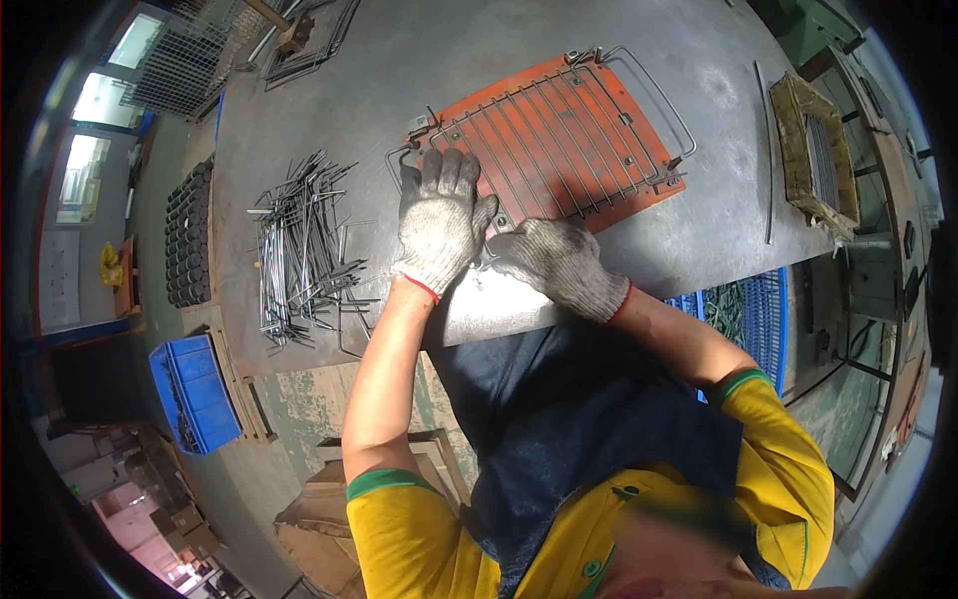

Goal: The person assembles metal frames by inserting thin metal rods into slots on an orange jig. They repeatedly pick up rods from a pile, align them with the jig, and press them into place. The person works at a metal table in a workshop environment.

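Note:
An orange-red plate, a fixture with small clamps and pegs, lies tilted on the metal table. Across it a wire rack of parallel rods is set, with bent wire loops sticking out at both ends. My left hand, in a grey-and-white knit glove, rests flat over the plate's near left corner, fingers stretched out toward the wires. Beside it my right hand, gloved too, has its fingers curled in at the plate's near edge. Whatever they grip there is hidden by the glove.
Left of the plate lies a heap of bent wire rods. A wooden box of rods sits at the table's right, beside a long thin rod. Wire frames lie far left; a blue bin stands below the table's left side.

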The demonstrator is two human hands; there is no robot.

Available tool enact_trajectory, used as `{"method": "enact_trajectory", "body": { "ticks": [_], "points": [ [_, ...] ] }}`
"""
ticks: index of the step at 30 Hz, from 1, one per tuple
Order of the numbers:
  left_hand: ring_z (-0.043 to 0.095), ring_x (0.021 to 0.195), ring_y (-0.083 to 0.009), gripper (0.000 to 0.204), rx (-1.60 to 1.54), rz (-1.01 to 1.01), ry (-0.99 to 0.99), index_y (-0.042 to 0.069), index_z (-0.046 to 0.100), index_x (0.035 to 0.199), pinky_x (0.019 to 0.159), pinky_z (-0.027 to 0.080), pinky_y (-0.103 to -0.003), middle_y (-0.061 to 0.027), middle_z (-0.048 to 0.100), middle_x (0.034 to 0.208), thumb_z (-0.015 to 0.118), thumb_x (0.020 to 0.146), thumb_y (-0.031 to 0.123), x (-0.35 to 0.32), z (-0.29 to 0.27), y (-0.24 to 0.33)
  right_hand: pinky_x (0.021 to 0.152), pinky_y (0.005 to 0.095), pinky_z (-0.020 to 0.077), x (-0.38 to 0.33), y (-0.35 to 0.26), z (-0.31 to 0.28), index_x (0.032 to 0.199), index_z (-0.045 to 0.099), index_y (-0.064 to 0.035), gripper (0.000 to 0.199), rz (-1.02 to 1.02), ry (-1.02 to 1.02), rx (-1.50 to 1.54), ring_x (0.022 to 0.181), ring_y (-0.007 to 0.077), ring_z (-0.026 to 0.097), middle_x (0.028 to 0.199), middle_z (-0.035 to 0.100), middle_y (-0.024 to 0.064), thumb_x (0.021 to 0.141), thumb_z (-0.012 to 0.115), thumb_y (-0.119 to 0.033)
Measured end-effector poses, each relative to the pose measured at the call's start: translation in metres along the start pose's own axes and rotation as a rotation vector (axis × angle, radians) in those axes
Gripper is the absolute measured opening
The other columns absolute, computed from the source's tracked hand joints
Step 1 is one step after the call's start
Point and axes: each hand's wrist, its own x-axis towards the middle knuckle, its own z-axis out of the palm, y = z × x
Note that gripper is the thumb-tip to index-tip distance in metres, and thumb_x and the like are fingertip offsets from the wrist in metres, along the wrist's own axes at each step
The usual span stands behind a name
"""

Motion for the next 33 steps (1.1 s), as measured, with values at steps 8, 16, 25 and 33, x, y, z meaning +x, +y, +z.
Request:
{"method": "enact_trajectory", "body": {
  "ticks": [8, 16, 25, 33],
  "points": [
    [0.050, 0.119, -0.0311, 0.044, 0.072, -0.052, -0.005, 0.007, 0.056, 0.120, 0.100, 0.038, -0.047, -0.0126, 0.055, 0.124, 0.059, 0.087, 0.035, -0.002, 0.010, 0.001, 0.080, 0.0416, 0.0511, 0.016, 0.011, 0.013, 0.102, 0.067, -0.0136, 0.035, -0.116, 0.083, 0.327, 0.094, 0.0255, 0.064, 0.097, 0.065, 0.0083, 0.091, 0.053, -0.043],
    [0.052, 0.120, -0.0343, 0.035, -0.332, -0.182, 0.206, 0.005, 0.061, 0.118, 0.104, 0.038, -0.046, -0.0158, 0.060, 0.124, 0.055, 0.092, 0.027, -0.010, 0.009, 0.003, 0.072, 0.0404, 0.0541, 0.010, 0.038, 0.025, 0.104, 0.064, -0.0131, 0.026, -0.311, 0.112, 0.007, 0.095, 0.0241, 0.063, 0.104, 0.063, 0.0043, 0.083, 0.061, -0.028],
    [0.065, 0.071, -0.0301, 0.042, -0.275, -0.771, -0.265, 0.001, 0.068, 0.109, 0.067, 0.051, -0.041, -0.0159, 0.070, 0.086, 0.062, 0.092, 0.039, -0.045, -0.037, -0.018, 0.077, 0.0367, 0.0526, -0.129, 0.109, -0.023, 0.104, 0.069, -0.0134, 0.022, 0.201, 0.444, 0.120, 0.088, 0.0230, 0.065, 0.095, 0.067, 0.0046, 0.091, 0.062, -0.028],
    [0.067, 0.062, -0.0318, 0.038, -1.697, -1.164, -0.406, -0.001, 0.056, 0.096, 0.050, 0.057, -0.038, -0.0206, 0.064, 0.078, 0.048, 0.100, 0.037, -0.047, -0.030, 0.035, 0.067, 0.0400, 0.0513, -0.158, 0.108, -0.024, 0.109, 0.065, -0.0160, 0.026, 0.291, 0.466, 0.018, 0.076, 0.0260, 0.063, 0.082, 0.063, 0.0072, 0.089, 0.062, -0.031]
  ]
}}
